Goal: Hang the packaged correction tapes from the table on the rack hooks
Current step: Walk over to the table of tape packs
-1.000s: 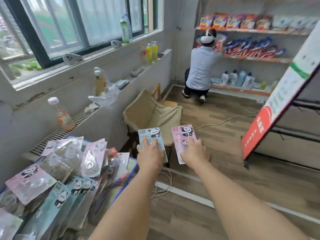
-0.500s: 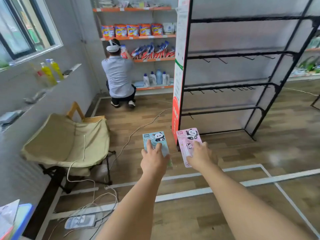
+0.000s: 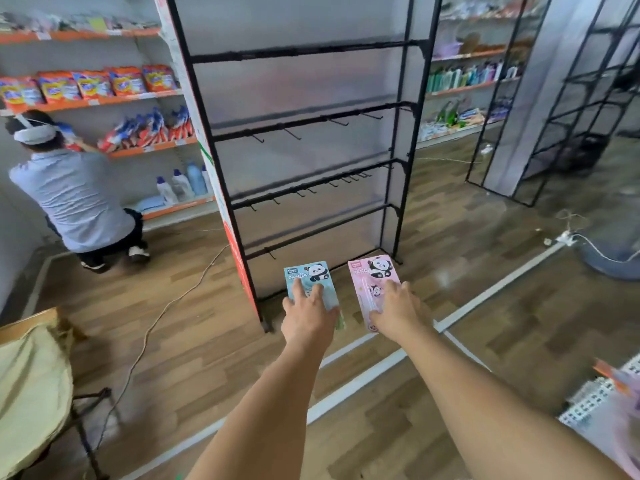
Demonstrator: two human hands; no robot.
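Left hand: the left hand (image 3: 309,315) grasps the blue packet (image 3: 310,283) by its lower part, thumb and fingers (image 3: 298,289) lying over the front, card upright with the panda print at the top.
Right hand: the right hand (image 3: 398,311) grasps the pink packet (image 3: 373,276) the same way, fingers over its lower half, card tipped slightly to the left.
Where the packets are: both are held out in front at arm's length, side by side and apart, above the wooden floor (image 3: 194,341), not yet on anything.
Key relation: the rack (image 3: 301,140) stands straight ahead and beyond the packets; its hooks (image 3: 294,135) sit on the black crossbars higher up in view than both hands. The packets' long axes run up and down, top edges nearest the bars.
Nearer hand: the two look about equally close; the left packet lines up with the rack's left post, the right one with its middle.
Hanging holes: too small to make out on either card.
Judgement: the next move likely needs both packets raised and carried forward to a hook row.
In the way: nothing lies between hands and rack; every hook seen is bare.
Around: a crouching person (image 3: 72,199) works at the shelves (image 3: 104,102) on the left, well apart; a cable (image 3: 166,306) trails over the floor; a folding chair (image 3: 31,386) stands at lower left.
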